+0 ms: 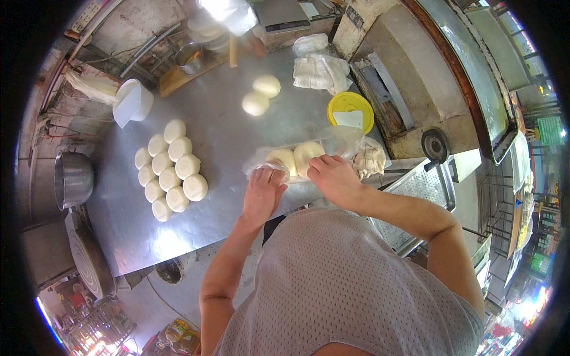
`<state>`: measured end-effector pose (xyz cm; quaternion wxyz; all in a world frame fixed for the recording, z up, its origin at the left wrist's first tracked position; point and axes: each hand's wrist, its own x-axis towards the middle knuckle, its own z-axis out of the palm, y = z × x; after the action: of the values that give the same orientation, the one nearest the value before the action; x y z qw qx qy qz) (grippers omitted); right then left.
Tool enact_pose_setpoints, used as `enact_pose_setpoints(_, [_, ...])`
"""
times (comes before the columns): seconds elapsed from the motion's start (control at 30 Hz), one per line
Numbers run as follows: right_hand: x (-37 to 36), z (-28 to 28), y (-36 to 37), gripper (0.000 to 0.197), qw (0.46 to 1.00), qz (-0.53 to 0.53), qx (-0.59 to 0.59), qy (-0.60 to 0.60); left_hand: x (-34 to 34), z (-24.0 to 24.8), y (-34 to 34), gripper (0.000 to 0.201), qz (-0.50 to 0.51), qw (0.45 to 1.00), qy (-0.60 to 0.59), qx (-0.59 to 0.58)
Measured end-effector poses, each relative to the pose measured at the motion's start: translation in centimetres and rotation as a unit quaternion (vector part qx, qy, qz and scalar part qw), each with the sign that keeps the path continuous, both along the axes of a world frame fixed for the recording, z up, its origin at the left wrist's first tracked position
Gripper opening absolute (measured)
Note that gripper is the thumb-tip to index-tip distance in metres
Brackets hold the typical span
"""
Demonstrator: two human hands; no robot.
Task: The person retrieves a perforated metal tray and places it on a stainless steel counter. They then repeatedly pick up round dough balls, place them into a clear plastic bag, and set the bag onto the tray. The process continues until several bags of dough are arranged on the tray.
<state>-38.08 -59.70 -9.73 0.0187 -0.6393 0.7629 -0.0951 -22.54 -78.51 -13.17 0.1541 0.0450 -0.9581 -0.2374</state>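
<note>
Two pale round dough balls lie side by side at the table's near edge, the left one (281, 160) and the right one (307, 155). Thin clear plastic (342, 140) spreads around and behind them; it looks like a bag. My left hand (262, 193) is closed on a gathered edge of this plastic, just left of the dough. With curled fingers, my right hand (337, 183) grips the near right side of the right dough ball. Whether plastic lies between those fingers and the dough I cannot make out.
Several dough rounds (170, 177) stand in rows on the metal table (225, 142). Two larger dough balls (261, 95) sit farther back. A yellow lid (368, 113) with a white scraper (348, 119), a white cloth (320, 72) and a crumpled cloth (369, 158) lie on the right.
</note>
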Motion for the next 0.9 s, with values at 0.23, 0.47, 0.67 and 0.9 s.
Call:
enact_pose_setpoints(0.23, [-0.2,0.2,0.3,0.020,1.000,-0.018,0.024,0.001,-0.3,0.0,-0.3,0.013,-0.035,0.999,0.036,0.012])
enact_pose_setpoints(0.47, [-0.4,0.1,0.4,0.017,0.999,0.002,0.041,0.010,0.5,-0.2,-0.7,0.013,-0.050,0.998,-0.008,0.039])
enact_pose_setpoints(0.67, [-0.3,0.4,0.4,0.017,0.999,0.013,0.043,0.004,0.6,0.1,-0.9,0.017,-0.057,0.998,0.000,0.038])
enact_pose_setpoints(0.9, [-2.3,-0.6,-1.0,0.010,0.996,-0.033,0.018,-0.079,-0.1,-2.4,-0.5,0.027,0.037,0.994,0.074,0.076])
